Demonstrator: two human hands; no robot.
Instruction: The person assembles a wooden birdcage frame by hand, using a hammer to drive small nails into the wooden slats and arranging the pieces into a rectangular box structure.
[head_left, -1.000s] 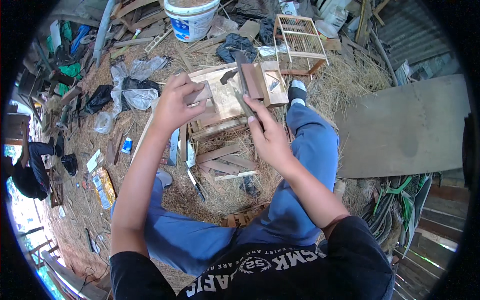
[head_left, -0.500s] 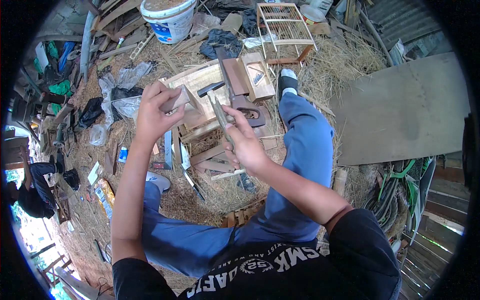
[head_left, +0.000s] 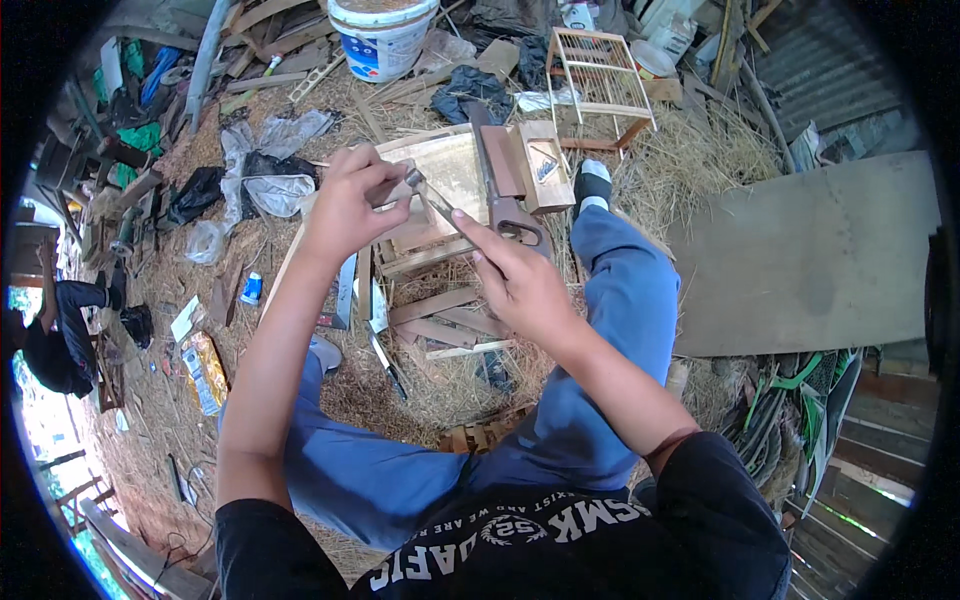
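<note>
My right hand (head_left: pixel 525 285) is wrapped round the handle of a hammer (head_left: pixel 440 207). The hammer's head is by the fingertips of my left hand (head_left: pixel 355 205), which pinches a small piece of wood (head_left: pixel 398 194) mostly hidden by the fingers and hammer. Under both hands lies a pale wooden board (head_left: pixel 455 165). Along its right side rests a handsaw (head_left: pixel 518 228), beside a brown wood block (head_left: pixel 503 162). A small wooden box (head_left: pixel 548 195) with nails (head_left: pixel 543 163) in it adjoins the block.
Wood offcuts (head_left: pixel 435 305) and a knife (head_left: pixel 388 365) lie on the straw-strewn ground before me. Beyond the board stand a white bucket (head_left: pixel 385 45) and a slatted wooden cage (head_left: pixel 605 85). A large flat sheet (head_left: pixel 800 255) lies at right. Another person (head_left: pixel 65 330) is at far left.
The hammer's head has come down and left to the wood at my left fingertips. My left hand has shifted slightly right, and the whole view has moved a little.
</note>
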